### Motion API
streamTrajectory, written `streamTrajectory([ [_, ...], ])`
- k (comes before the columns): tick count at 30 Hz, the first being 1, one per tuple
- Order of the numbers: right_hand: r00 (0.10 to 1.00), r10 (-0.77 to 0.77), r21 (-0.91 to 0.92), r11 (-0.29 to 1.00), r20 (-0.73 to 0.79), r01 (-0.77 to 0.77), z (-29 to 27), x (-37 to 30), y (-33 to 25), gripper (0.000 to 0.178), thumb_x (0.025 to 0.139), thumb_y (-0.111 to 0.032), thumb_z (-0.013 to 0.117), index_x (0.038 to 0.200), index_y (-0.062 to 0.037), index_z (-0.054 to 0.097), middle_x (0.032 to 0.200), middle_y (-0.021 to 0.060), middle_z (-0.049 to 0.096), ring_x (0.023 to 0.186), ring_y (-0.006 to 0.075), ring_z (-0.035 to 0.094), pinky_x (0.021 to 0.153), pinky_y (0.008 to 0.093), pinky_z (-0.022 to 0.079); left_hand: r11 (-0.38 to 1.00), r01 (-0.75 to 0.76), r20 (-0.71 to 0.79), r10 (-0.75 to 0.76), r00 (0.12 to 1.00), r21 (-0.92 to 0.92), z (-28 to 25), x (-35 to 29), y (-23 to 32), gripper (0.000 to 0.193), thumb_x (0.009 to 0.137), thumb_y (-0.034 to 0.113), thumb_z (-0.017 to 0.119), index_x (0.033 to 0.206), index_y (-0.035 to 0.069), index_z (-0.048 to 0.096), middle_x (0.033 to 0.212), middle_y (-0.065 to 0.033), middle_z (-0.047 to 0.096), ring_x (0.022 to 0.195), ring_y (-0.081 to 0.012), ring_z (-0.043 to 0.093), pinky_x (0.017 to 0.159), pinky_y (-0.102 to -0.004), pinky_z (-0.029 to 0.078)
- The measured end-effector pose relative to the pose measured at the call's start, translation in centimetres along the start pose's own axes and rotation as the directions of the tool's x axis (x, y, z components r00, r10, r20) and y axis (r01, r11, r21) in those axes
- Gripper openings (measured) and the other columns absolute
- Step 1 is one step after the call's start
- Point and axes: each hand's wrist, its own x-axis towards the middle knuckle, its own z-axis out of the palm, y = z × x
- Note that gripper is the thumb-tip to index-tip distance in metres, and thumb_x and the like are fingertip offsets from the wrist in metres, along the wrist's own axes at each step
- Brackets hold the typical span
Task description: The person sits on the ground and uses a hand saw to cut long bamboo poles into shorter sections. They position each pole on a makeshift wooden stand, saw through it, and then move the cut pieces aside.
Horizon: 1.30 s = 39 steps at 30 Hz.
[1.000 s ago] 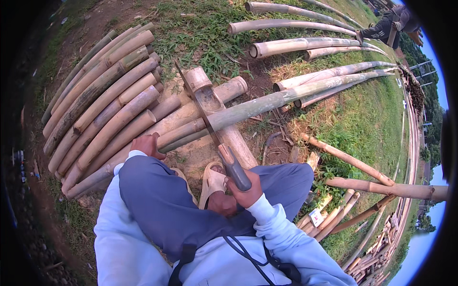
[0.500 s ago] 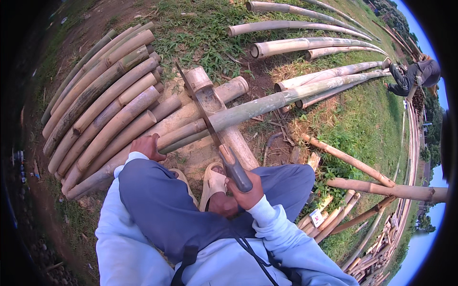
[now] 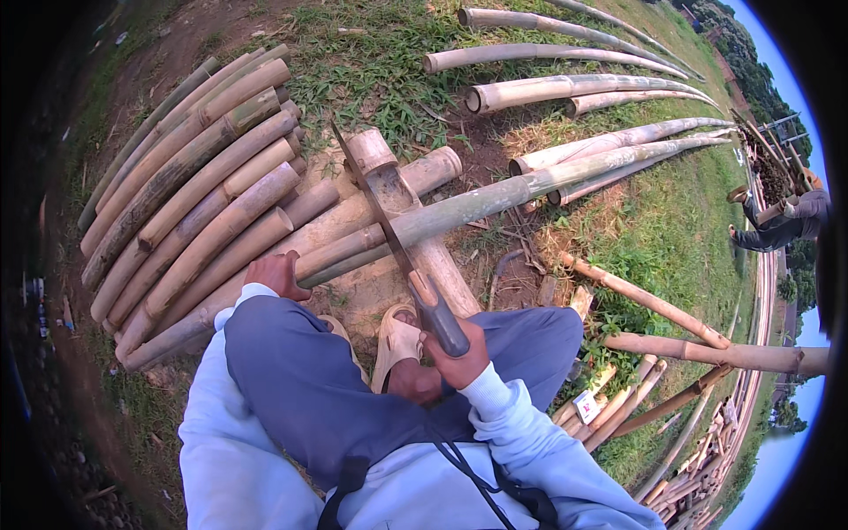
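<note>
My right hand [image 3: 460, 353] is closed around the dark handle of a handsaw [image 3: 382, 215]. Its long blade lies across a greenish bamboo pole [image 3: 477, 203], with the toothed edge against it. To the left of the blade, my left hand [image 3: 276, 275] wraps round the same pole. That pole rests across a thick bamboo piece [image 3: 446, 276] with a cut-away top, lying on the ground. Another stout bamboo length [image 3: 431, 170] crosses beneath. My sandalled feet stand just nearer than the pole.
A stack of cut bamboo lengths [image 3: 190, 163] lies to the left. Long poles [image 3: 574, 86] stretch away at the upper right. A bamboo frame [image 3: 671, 345] and short offcuts [image 3: 609, 411] are at the right. Another person [image 3: 789, 216] is at the far right.
The other person has shifted to the right and lower in the picture, a step further along. My hands, the saw and the pole look almost the same.
</note>
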Motion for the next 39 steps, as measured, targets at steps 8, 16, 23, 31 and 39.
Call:
streamTrajectory([
  [8,0.995,0.073,-0.093,0.993,0.065,-0.067,-5.1,-9.6,-1.2,0.035,0.086,-0.002,0.073,0.121,-0.0005,0.071,0.081,0.0121,0.072,0.069,0.0118,0.066,0.068,0.0294,0.054,1.000,-0.001,0.033,0.001,0.999,0.007,-0.6,0.1,1.9,0.080,0.065,0.043,0.088,0.131,0.008,0.062,0.110,-0.0221,0.073,0.107,-0.0389,0.070,0.096,-0.0509,0.053],
  [16,0.999,-0.033,-0.095,0.995,0.039,0.036,-1.0,1.0,0.2,0.017,0.089,-0.008,0.074,0.103,0.0008,0.070,0.073,0.0094,0.067,0.067,0.0116,0.063,0.062,0.0319,0.051,0.994,-0.107,-0.036,0.106,0.994,-0.016,-1.2,-0.2,1.2,0.062,0.071,0.042,0.086,0.114,0.004,0.064,0.100,-0.0208,0.074,0.096,-0.0382,0.072,0.086,-0.0479,0.056],
  [23,1.000,0.022,-0.177,0.984,0.011,-0.019,-0.2,0.6,-1.3,0.014,0.089,-0.007,0.073,0.098,0.0023,0.067,0.073,0.0095,0.067,0.066,0.0110,0.062,0.061,0.0315,0.050,0.980,-0.172,0.015,0.174,0.985,-0.100,-1.5,0.2,0.5,0.065,0.065,0.039,0.086,0.115,0.004,0.065,0.098,-0.0219,0.073,0.095,-0.0403,0.071,0.083,-0.0494,0.056],
  [31,0.991,-0.115,-0.095,0.990,-0.069,0.108,0.2,0.2,1.3,0.015,0.087,-0.004,0.073,0.079,-0.0012,0.062,0.062,0.0022,0.059,0.054,0.0107,0.053,0.053,0.0310,0.044,0.893,-0.429,-0.366,0.358,0.859,-0.133,0.9,-0.9,-1.0,0.060,0.065,0.040,0.088,0.108,0.006,0.063,0.100,-0.0120,0.067,0.096,-0.0347,0.068,0.083,-0.0467,0.054],
  [39,0.999,-0.003,0.045,0.999,0.049,0.001,-0.7,0.7,4.1,0.011,0.091,-0.008,0.072,0.093,0.0014,0.067,0.076,0.0016,0.066,0.071,0.0068,0.059,0.062,0.0286,0.048,0.990,-0.141,-0.227,0.142,0.963,0.023,1.1,-6.1,0.3,0.032,0.093,0.033,0.061,0.115,0.010,0.060,0.112,-0.0115,0.063,0.108,-0.0297,0.064,0.087,-0.0435,0.052],
])
